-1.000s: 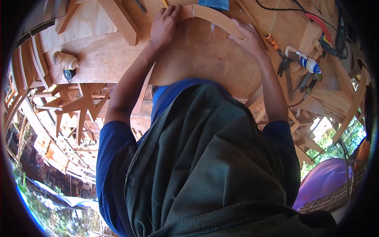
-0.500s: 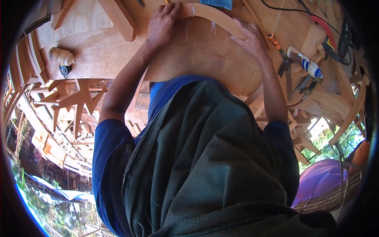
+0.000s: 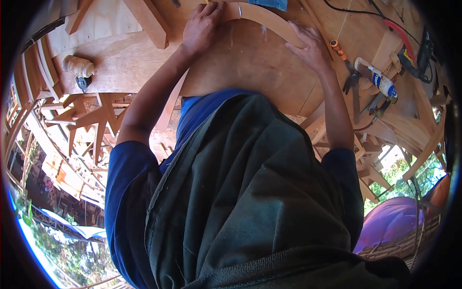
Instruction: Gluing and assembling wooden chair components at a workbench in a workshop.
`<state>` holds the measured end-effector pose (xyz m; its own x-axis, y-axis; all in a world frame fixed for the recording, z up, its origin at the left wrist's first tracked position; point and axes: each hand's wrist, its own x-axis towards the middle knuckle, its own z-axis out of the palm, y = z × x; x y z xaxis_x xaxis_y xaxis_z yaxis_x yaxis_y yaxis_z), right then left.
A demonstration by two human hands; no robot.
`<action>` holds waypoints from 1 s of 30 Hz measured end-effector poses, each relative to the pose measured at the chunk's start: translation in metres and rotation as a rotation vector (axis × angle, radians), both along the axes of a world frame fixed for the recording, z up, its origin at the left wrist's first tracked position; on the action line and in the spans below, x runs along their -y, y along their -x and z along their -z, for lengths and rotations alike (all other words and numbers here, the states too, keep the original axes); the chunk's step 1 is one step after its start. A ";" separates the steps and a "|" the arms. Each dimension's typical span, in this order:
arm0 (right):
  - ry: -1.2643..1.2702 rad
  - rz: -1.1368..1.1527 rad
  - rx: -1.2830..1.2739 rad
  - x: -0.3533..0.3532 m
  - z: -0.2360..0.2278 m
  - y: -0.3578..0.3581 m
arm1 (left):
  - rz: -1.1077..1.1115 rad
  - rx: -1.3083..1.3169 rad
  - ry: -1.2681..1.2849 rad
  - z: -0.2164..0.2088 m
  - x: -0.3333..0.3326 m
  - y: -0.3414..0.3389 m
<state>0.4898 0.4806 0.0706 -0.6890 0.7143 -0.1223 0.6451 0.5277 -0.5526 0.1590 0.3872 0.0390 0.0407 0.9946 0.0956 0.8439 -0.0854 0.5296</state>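
A curved wooden piece arches across the workbench at the far edge of the view. A pale line or gap crosses it near the top of the arc. Bent over its left end are the fingers of my left hand, closed on the wood. A small yellow tip, perhaps a pencil, shows by those fingers, partly cut off. My right hand grips the other end, its thumb on the inner edge and the fingers along the outer side.
On the right lie an orange-handled tool, a hammer, a white-and-blue glue bottle and a red-and-black corded tool. At left are a twine-like roll and a tape measure. A wooden beam lies beyond my left arm.
The whole view has shifted slightly. Both hands stay on the curved wooden piece, with no clear change of grip.
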 end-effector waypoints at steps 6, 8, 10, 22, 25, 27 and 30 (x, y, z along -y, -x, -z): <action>0.036 0.023 -0.030 0.002 0.000 0.000 | 0.006 -0.026 -0.044 -0.001 -0.001 -0.001; 0.089 0.042 -0.037 0.002 0.001 0.000 | 0.013 -0.028 -0.040 0.000 -0.001 0.000; 0.126 0.057 -0.062 0.002 0.001 0.000 | 0.014 -0.032 -0.041 0.001 -0.001 0.000; 0.052 0.027 -0.022 0.002 0.003 -0.001 | -0.065 -0.125 0.024 0.006 0.003 -0.007; 0.061 0.038 -0.057 0.002 0.000 0.002 | -0.083 -0.108 0.003 0.008 0.004 -0.007; 0.036 0.071 0.034 0.001 -0.005 0.009 | -0.073 -0.073 0.001 0.008 0.002 -0.005; -0.067 0.065 0.065 0.001 -0.011 0.028 | -0.066 -0.070 0.004 0.008 0.000 -0.003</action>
<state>0.4621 0.4795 0.0812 -0.6332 0.7653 -0.1154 0.7124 0.5181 -0.4734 0.1620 0.3868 0.0312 -0.0189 0.9957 0.0909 0.8826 -0.0261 0.4694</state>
